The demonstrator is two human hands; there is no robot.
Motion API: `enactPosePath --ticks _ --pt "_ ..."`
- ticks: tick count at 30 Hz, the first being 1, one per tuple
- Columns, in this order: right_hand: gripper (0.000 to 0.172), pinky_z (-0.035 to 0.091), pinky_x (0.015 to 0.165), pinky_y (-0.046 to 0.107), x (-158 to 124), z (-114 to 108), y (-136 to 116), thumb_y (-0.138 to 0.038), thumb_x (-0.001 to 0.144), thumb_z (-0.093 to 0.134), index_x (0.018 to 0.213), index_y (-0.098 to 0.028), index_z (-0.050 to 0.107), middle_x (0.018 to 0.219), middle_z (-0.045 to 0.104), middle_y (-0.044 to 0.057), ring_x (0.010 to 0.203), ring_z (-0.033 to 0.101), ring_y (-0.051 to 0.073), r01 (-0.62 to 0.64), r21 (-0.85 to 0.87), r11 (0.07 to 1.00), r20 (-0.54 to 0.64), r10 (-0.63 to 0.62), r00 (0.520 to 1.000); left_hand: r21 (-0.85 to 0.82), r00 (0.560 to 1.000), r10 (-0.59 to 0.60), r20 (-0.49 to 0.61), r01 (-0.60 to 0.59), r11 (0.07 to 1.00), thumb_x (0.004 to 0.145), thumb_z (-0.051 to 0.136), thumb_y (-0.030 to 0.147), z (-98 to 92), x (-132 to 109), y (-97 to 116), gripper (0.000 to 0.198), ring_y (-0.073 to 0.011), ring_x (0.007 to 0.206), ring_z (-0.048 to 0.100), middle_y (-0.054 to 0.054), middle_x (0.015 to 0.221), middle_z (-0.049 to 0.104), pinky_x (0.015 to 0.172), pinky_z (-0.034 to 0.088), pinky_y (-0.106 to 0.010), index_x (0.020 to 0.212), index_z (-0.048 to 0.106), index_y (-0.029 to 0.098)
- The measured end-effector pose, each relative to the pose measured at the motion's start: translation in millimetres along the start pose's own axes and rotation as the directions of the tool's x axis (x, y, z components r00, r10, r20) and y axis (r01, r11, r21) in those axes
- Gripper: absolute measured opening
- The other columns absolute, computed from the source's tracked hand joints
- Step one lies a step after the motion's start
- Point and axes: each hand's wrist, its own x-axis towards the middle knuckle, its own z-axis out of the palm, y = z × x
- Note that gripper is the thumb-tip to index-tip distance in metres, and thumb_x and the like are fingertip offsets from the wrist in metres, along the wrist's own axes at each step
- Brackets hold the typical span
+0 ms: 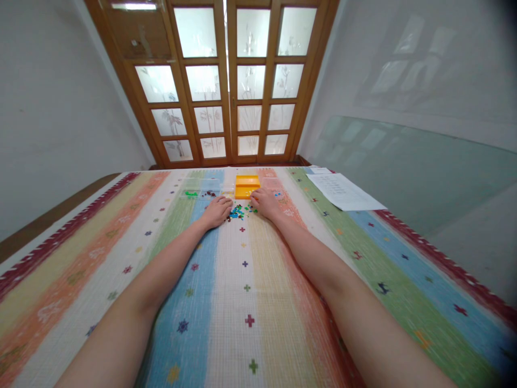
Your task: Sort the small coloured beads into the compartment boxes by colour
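A small loose pile of blue, green and dark red pieces (pixel 238 212) lies on the striped cloth between my hands. My left hand (pixel 218 210) rests at the pile's left edge, fingers bent; whether it holds a piece is too small to see. On the right, my right hand (pixel 264 202) is by the front right corner of an open yellow box (pixel 247 182), its fingertips bent toward the pile. Behind my left hand, a clear tray (pixel 194 186) holds green pieces (pixel 191 194) and dark red pieces (pixel 209 194) in separate parts. A few blue pieces (pixel 277 194) lie beyond my right hand.
The striped tablecloth (pixel 246 302) covers a long table. Printed white sheets (pixel 343 191) lie at the back right. Wooden doors with glass panes (pixel 250 81) stand past the far edge, with walls on both sides.
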Motion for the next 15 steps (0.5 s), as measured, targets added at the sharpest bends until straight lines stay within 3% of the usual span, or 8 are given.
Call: enactPosePath --ticks 7,15 --pt "0.027 0.047 0.097 0.034 -0.4 1.0 -8.4 -0.025 0.108 0.055 0.107 -0.017 0.081 0.111 0.077 0.012 0.107 0.066 0.023 0.051 0.081 0.995 0.128 -0.061 0.990 -0.084 0.985 -0.091 -0.146 0.079 0.993 0.112 0.035 0.035 -3.5 -2.9 -12.6 0.049 -0.0271 0.137 0.057 -0.013 0.146 0.068 0.125 0.039 -0.050 0.141 0.070 0.016" --pt "0.022 0.047 0.094 0.032 1.7 -2.0 2.1 -0.013 0.097 0.063 0.107 -0.019 0.082 0.111 0.079 0.009 0.106 0.068 0.023 0.016 0.146 0.989 0.172 -0.041 0.984 -0.314 0.934 -0.306 -0.184 0.239 0.919 0.110 0.036 0.037 -6.1 -9.7 -30.7 0.049 -0.0272 0.139 0.057 -0.014 0.143 0.069 0.125 0.038 -0.049 0.136 0.073 0.017"
